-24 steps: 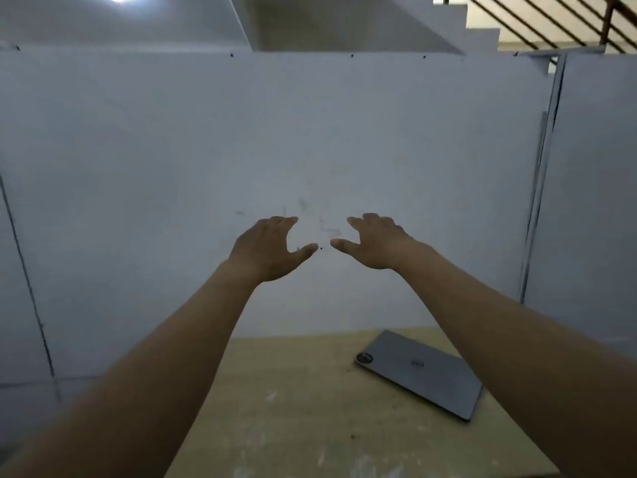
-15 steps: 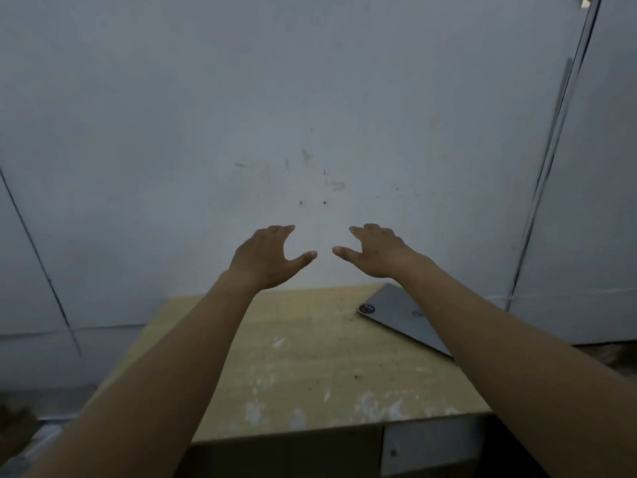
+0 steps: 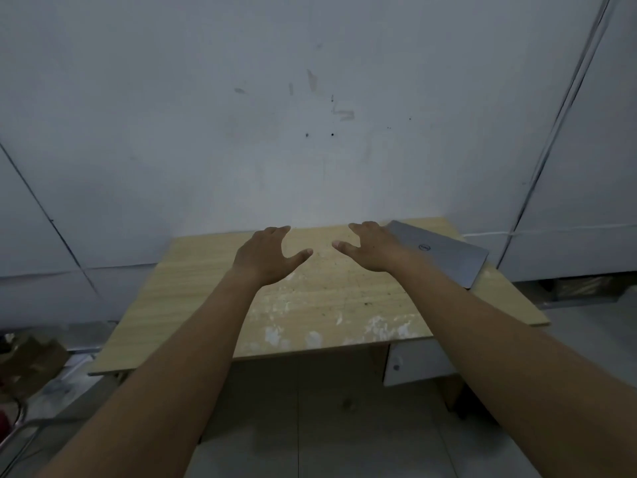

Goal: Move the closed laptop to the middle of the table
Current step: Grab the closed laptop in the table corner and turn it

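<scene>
At the far left, below the table's left edge, crumpled brown paper (image 3: 29, 357) lies on the floor. The wooden table (image 3: 193, 305) stands against a grey wall (image 3: 241, 132), its top scuffed with white patches near the front edge. The left hand (image 3: 267, 258) is held above the table's middle — palm down, fingers spread, holding nothing. Just beside it the right hand (image 3: 370, 248) is likewise spread and empty. The closed laptop (image 3: 444, 253) lies flat at the table's back right corner — turned at an angle, partly behind the right wrist.
</scene>
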